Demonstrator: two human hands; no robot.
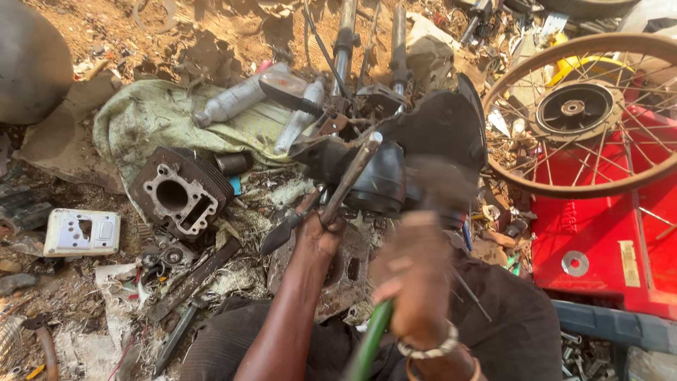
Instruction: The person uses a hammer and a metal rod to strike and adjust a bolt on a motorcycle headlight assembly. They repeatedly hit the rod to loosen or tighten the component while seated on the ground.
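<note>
Right hand (417, 271); left-held rod (350, 176) slanting up-right.

Outdoors under hard sun. I sit on bare reddish dirt ground (226, 28) littered with scrap; soiled cloth (148, 116) spread left, red panel (599, 226) right.

left hand (321, 236) is fisted tight with the arm stretched forward, right hand (416, 279) is raised, blurry, fingers curled closed

Bare forearms, beaded bracelet (428, 348), dark trousers (508, 331)
</note>
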